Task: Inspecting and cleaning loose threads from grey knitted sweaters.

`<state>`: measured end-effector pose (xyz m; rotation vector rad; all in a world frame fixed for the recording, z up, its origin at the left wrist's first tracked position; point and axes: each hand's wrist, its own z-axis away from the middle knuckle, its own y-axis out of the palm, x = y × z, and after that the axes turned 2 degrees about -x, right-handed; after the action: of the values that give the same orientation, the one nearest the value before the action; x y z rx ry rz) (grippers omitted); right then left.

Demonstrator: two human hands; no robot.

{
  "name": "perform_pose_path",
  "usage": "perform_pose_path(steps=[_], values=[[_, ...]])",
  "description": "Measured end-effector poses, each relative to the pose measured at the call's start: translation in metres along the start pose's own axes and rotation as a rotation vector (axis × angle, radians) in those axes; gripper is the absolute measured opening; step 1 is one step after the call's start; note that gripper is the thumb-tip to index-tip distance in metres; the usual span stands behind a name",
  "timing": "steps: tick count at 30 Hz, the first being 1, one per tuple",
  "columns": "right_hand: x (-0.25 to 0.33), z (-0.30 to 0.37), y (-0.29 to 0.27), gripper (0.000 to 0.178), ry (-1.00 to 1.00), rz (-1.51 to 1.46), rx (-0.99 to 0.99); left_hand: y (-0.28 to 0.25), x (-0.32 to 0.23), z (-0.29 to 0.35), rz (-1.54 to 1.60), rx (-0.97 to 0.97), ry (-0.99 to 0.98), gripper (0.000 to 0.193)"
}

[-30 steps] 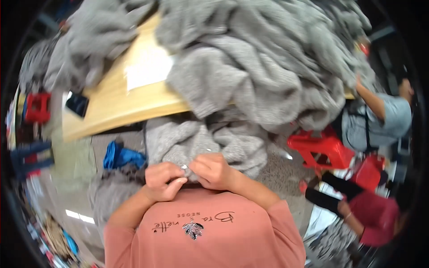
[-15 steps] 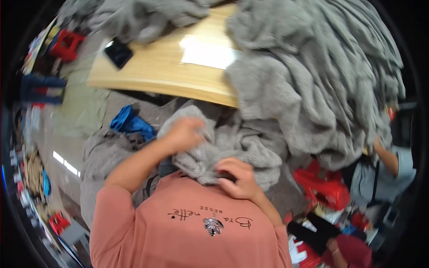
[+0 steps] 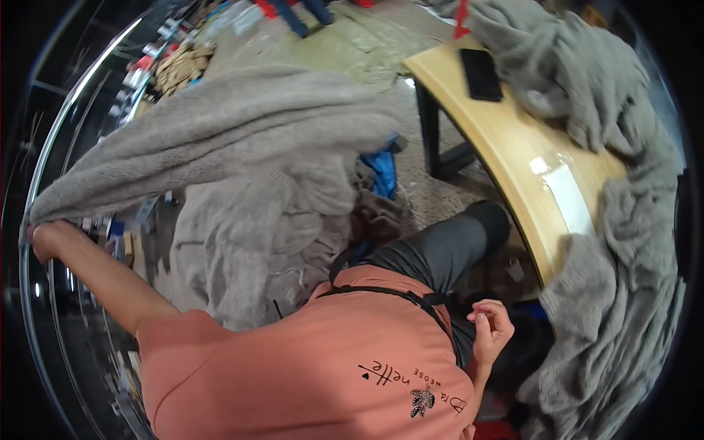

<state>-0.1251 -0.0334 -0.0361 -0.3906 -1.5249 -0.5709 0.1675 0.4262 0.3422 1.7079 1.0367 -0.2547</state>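
My left hand (image 3: 48, 240) reaches far out to the left, its fingers closed on one end of a long grey fleece cloth (image 3: 213, 125). That cloth hangs in long folds across the upper left, its other end blurred. Below it lies a heap of grey fleece (image 3: 257, 227), partly covered by the raised piece. Beside my right hip, my right hand (image 3: 491, 331) is loosely closed with curled fingers, and I see nothing in it. It is nearest to my dark trousers and the table edge.
A wooden table (image 3: 506, 158) curves along the right, bearing a black phone (image 3: 480, 75), a white sheet (image 3: 568, 198) and piled grey fleece (image 3: 623, 293). Blue fabric (image 3: 381, 172) lies beside the heap. Another person's legs (image 3: 301, 15) show at the top.
My body has turned left, away from the table. My left hand has carried the grey fleece far out to the left; my right hand has come off the fleece and is near my hip.
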Motion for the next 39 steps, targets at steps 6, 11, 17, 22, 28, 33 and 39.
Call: perform_pose_path(steps=[6,11,17,22,28,33,39], values=[[-0.003,-0.011,0.024,0.008,-0.009,0.255,0.032,-0.06,0.041,0.028,0.135,0.444,0.486,0.025],[-0.013,-0.018,0.055,0.004,-0.089,0.443,-0.212,-0.056,0.143,0.172,-0.463,1.836,1.004,0.014],[-0.027,-0.018,0.085,0.006,-0.052,0.468,-0.412,-0.096,0.08,0.399,0.568,2.477,0.132,0.016],[-0.036,0.002,0.086,0.008,0.006,0.567,-0.452,-0.181,-0.04,0.511,1.425,2.571,0.32,0.032],[-0.047,0.026,0.072,0.012,0.176,0.589,-0.486,-0.243,-0.166,0.56,1.532,2.405,0.107,0.052],[-0.057,0.026,0.061,0.012,0.263,0.712,-0.47,-0.284,-0.197,0.569,1.847,2.423,0.478,0.069],[-0.031,0.021,0.05,0.019,-0.169,0.68,-1.117,-0.294,-0.155,0.569,1.852,2.684,0.817,0.025]])
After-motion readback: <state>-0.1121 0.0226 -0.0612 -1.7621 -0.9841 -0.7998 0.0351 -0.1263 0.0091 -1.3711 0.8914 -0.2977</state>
